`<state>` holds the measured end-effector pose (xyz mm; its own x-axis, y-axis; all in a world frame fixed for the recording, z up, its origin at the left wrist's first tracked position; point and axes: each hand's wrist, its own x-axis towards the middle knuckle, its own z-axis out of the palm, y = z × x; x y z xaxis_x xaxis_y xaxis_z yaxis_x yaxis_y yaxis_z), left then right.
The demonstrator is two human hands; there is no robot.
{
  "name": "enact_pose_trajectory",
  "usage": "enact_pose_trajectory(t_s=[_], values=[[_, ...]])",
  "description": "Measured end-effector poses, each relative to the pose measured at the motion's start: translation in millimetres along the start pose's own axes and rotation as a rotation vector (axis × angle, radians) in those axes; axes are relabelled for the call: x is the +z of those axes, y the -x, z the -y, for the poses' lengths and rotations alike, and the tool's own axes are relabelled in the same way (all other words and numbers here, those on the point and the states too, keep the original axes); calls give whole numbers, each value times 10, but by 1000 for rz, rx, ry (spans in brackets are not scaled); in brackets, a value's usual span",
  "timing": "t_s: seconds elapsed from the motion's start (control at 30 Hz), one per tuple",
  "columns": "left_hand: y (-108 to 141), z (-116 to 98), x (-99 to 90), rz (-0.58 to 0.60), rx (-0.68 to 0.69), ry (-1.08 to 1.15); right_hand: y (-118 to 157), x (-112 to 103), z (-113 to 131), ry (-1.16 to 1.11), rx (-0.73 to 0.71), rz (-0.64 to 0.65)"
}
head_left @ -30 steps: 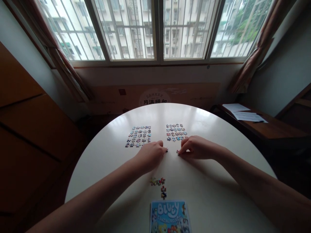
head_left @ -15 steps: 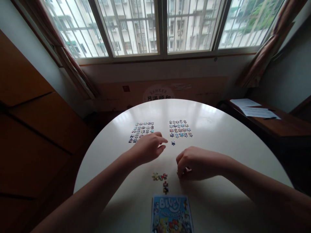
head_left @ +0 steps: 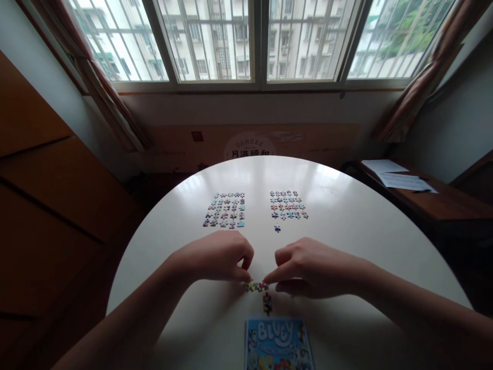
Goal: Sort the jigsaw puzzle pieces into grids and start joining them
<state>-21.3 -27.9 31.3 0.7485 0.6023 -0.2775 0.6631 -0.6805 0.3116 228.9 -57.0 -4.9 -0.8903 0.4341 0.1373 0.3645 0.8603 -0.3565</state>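
Note:
Small coloured jigsaw pieces (head_left: pixel 254 287) lie side by side in a short row near the middle of the white round table (head_left: pixel 173 216). My left hand (head_left: pixel 219 255) is curled, its fingertips closed on the yellowish jigsaw piece at the row's left end. From the other side, my right hand (head_left: pixel 311 268) reaches in with the index finger stretched onto the row's right end, the thumb lower and apart. Just below the row stands another jigsaw piece or joined pair (head_left: pixel 267 303). Nearest me lies a blue picture card or box (head_left: pixel 275 339) lettered "BLUEY".
Farther back, loose pieces are laid out in a left group (head_left: pixel 224 209) and a right group (head_left: pixel 288 204). A single dark blue piece (head_left: pixel 277 228) lies in front of the right group. Papers (head_left: pixel 404 181) rest on a brown desk (head_left: pixel 435 203) at right.
My left hand has come back from beside the left group to the row of pieces. My right hand has shifted left, from a pinch on the tabletop to the row's right end.

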Motion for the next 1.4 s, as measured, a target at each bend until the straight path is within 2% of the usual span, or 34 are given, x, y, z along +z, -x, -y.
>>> enact_pose_trajectory(t_s=[0.17,0.3,0.53,0.7,1.0,1.1,1.2,1.3,1.4], values=[[-12,36,23,-54,2,-40,-43,50,-5,105,-9,11],[-35,62,38,-116,-9,-49,-34,-18,-48,166,47,1],[-216,-17,177,-230,-36,-117,167,-234,-447,247,280,-34],[-335,-57,300,-333,-47,-178,154,-143,-645,281,320,-181],[-263,-69,225,-298,-9,-187,-14,10,-619,327,288,-202],[-248,-83,209,-294,-12,-174,25,-14,-668,343,296,-270],[-228,-83,197,-316,16,-132,126,-102,-706,354,371,-356],[-216,-85,194,-317,79,-93,241,-219,-710,240,408,-269],[-226,-98,208,-275,110,-83,298,-291,-691,82,316,-104]])
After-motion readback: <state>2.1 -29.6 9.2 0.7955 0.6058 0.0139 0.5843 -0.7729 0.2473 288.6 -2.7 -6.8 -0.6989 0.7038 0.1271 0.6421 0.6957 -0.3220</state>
